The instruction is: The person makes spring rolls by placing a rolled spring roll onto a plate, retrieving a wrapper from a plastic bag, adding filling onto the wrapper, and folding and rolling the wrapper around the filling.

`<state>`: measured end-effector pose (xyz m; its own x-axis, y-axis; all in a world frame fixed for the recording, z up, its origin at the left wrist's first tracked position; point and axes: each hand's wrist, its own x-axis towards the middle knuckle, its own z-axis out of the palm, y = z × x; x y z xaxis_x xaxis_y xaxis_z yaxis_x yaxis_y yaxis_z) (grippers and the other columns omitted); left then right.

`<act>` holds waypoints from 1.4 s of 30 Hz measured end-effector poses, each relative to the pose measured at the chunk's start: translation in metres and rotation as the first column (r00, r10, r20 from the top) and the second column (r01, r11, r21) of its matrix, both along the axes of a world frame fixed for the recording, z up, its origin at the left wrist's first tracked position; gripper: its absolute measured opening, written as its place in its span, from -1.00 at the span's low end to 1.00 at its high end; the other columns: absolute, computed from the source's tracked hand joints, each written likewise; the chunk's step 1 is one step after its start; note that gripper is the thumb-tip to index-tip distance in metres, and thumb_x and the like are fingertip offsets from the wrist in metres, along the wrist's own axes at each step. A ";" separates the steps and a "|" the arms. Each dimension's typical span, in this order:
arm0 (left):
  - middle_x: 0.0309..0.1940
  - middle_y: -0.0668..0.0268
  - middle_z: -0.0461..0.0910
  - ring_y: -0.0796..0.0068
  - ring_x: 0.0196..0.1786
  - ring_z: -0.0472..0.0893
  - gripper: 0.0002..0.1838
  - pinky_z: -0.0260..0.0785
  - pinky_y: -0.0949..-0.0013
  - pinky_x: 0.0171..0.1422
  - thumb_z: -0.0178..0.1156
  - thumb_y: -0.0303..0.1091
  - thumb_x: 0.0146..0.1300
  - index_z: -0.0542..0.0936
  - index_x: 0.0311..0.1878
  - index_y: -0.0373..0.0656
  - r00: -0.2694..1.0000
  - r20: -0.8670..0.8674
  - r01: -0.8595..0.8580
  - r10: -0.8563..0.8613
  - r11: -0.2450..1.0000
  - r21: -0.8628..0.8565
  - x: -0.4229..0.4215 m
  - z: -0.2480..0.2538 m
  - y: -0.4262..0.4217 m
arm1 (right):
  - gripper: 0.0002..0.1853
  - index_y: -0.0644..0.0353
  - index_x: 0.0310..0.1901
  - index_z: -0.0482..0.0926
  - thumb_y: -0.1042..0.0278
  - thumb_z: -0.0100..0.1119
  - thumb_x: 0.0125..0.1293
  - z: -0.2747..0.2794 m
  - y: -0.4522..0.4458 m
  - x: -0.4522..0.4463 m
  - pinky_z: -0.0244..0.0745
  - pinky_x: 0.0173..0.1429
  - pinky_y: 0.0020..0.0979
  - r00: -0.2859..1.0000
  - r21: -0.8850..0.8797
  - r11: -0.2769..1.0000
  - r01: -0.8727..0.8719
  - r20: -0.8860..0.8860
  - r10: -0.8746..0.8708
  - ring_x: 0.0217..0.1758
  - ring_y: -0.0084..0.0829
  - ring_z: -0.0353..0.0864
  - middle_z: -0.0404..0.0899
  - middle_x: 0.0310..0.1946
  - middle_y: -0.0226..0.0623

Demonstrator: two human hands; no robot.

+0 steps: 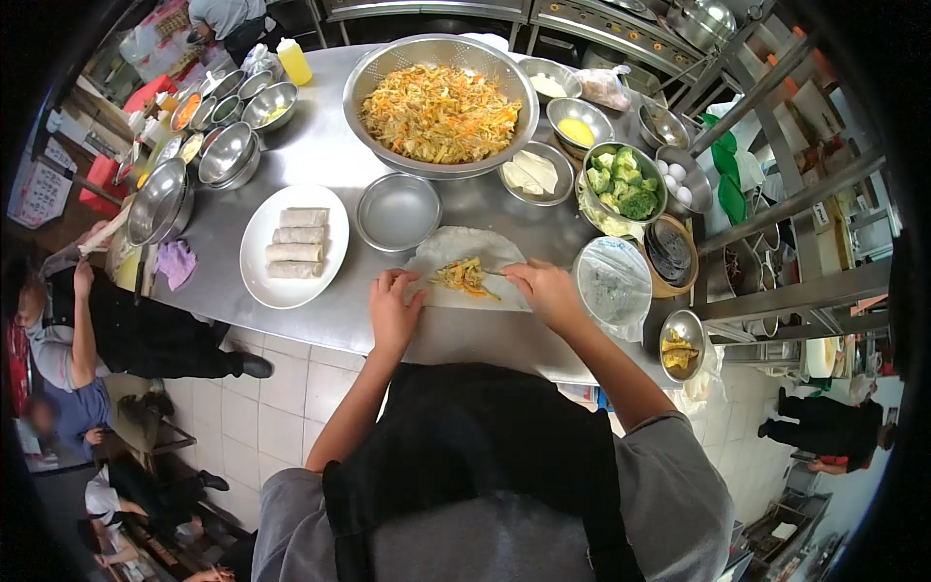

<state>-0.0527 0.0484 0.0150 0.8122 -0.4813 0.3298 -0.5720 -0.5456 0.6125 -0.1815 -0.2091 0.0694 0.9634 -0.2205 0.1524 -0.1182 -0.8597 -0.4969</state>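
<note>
A thin, pale wrapper [451, 246] lies on the steel table, with a small heap of shredded vegetable filling [466, 277] near its middle. My left hand [395, 306] rests at the wrapper's left edge, fingers apart and touching it. From the right, my right hand [543, 291] is closed on a thin utensil [493, 273] whose tip reaches the filling; its exact kind is hard to make out. Left of the wrapper, a white plate [254, 254] bears several rolled spring rolls [296, 236]. A shallow metal bowl [399, 211] stands just behind the wrapper.
A large colander [357, 70] of shredded vegetables stands at the back. On the right are bowls of broccoli [621, 182], eggs [676, 182] and a plastic-covered bowl [613, 281]. Stacked metal bowls [230, 153] and a purple cloth [176, 262] sit left. Another person [107, 310] stands at the left end.
</note>
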 end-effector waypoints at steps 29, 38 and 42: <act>0.09 0.45 0.60 0.26 0.19 0.49 -0.81 0.27 0.12 0.23 0.45 -0.24 0.13 0.76 -0.17 0.06 0.937 0.043 0.345 -0.346 0.938 0.032 0.005 0.017 -0.045 | -0.81 0.04 -0.04 0.75 0.25 0.25 0.41 -0.010 -0.002 -0.048 0.48 -0.24 -0.23 0.956 0.303 0.909 0.288 -0.033 -0.292 -0.37 -0.17 0.63 0.68 -0.35 -0.12; 0.10 0.44 0.62 0.28 0.25 0.49 -0.78 0.22 0.06 0.38 0.42 -0.23 0.15 0.76 -0.12 0.06 0.892 0.168 0.393 -0.419 0.904 0.168 0.019 0.004 -0.048 | -0.77 0.11 0.00 0.74 0.26 0.20 0.44 0.080 -0.049 0.016 0.51 -0.26 -0.31 0.939 0.404 0.883 0.239 0.135 -0.316 -0.40 -0.31 0.68 0.69 -0.41 -0.13; 0.12 0.47 0.61 0.29 0.22 0.51 -0.72 0.25 0.07 0.36 0.42 -0.13 0.18 0.78 -0.04 0.11 0.891 0.226 0.363 -0.393 0.917 0.164 0.016 0.005 -0.047 | -0.73 0.06 -0.01 0.75 0.21 0.11 0.46 0.117 -0.077 0.100 0.59 -0.14 -0.11 0.923 0.046 0.960 0.275 0.266 -0.277 -0.23 -0.02 0.73 0.74 -0.27 -0.04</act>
<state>-0.0372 0.0019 0.0197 0.4594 -0.7819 0.4214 -0.8744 -0.3146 0.3695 -0.0812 -0.2857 0.1860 0.7879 -0.4742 0.3927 -0.2125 -0.8080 -0.5495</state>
